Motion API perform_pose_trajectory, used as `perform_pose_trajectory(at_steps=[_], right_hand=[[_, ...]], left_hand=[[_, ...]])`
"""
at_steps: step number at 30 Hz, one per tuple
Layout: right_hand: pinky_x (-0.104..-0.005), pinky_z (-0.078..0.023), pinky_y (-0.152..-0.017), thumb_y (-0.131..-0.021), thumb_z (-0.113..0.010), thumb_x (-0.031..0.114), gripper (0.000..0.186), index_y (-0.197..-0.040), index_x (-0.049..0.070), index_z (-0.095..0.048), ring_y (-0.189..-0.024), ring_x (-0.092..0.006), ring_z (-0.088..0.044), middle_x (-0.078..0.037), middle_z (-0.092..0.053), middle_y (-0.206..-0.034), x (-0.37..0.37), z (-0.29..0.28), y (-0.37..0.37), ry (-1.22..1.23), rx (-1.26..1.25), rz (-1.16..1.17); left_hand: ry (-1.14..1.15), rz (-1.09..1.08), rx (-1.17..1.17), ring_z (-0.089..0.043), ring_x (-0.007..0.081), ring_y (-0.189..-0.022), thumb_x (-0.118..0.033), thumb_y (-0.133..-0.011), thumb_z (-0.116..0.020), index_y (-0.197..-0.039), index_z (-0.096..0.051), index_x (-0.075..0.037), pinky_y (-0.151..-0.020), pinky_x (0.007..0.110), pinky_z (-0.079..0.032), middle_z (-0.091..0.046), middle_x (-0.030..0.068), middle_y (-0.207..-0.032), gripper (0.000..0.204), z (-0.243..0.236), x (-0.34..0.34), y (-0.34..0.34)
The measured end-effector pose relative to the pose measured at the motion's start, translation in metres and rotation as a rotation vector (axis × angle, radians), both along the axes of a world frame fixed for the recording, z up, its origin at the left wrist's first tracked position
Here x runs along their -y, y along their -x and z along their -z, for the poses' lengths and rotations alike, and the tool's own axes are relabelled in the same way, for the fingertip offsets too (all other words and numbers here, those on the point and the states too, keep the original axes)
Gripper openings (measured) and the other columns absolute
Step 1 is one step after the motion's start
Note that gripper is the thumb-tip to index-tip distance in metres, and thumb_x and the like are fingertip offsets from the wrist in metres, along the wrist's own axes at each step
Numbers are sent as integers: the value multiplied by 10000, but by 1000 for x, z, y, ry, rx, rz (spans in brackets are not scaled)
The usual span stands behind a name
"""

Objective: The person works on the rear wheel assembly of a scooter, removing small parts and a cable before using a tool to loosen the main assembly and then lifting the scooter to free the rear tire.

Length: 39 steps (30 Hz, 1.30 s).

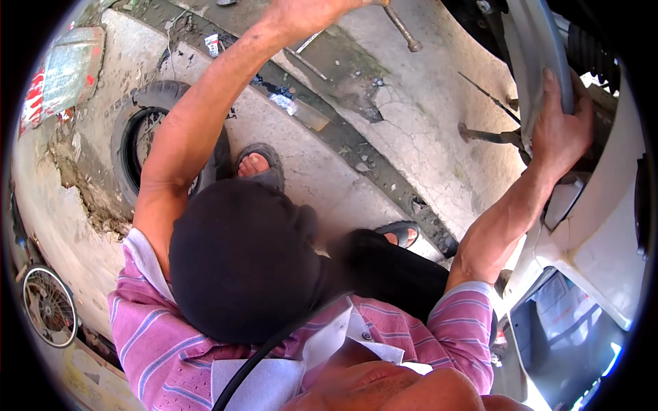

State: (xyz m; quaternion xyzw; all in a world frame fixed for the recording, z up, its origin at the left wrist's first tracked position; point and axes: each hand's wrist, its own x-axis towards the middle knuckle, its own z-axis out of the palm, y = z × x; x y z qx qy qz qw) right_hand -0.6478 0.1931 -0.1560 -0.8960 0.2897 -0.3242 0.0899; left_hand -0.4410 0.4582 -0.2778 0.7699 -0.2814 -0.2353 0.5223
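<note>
At the top edge, my left hand (312, 15) is closed and partly cut off by the frame. A rusty metal bar tool (402, 29) with a thick end sticks out to its right; its grip end is mostly hidden. My right hand (561, 127) is wrapped round the lower end of a curved grey panel (538, 51) on the vehicle at the right. Its thumb lies on the near face, and its fingers are partly hidden behind. Just below and left of that hand, a metal stand leg (490, 135) with a rounded end projects from the vehicle.
White bodywork (596, 233) fills the right side, with a ribbed black part (595, 58) above. A loose tire (130, 130) lies left, near my sandalled foot (260, 164). A metal rod (306, 64) lies on the concrete. A spoked wheel (49, 306) is at far left.
</note>
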Motion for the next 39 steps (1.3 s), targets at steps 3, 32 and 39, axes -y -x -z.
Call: perform_pose_trajectory(at_steps=[3, 32, 39], right_hand=[[-350, -534, -925, -877, -797, 406, 482, -1239, 97, -723, -1021, -243, -701, -117, -752, -1114, 0, -2, 0, -54, -41, -22], [-293, -537, -787, -981, -692, 211, 278, -1187, 25, -710, -909, -149, -706, -60, -739, -980, -17, 143, -29, -1109, -87, -276], [-333, -527, -769, -1001, -653, 160, 217, -1200, 73, -650, -930, -226, -704, -75, -712, -1090, 44, 178, -69, -1506, 516, -26]], left_hand=[[86, -21, -148, -591, 80, -630, -254, -964, -695, -900, -721, -6, -571, 271, -490, -632, -8, -698, 257, 8, 2, 3], [-304, 167, -57, -655, 187, -779, -324, -944, -688, -1041, -723, 4, -747, 360, -516, -719, 116, -834, 344, 114, -30, 33], [-288, 194, -182, -650, 172, -767, -278, -952, -692, -1017, -721, 3, -727, 338, -513, -713, 95, -823, 290, 135, -44, 48]])
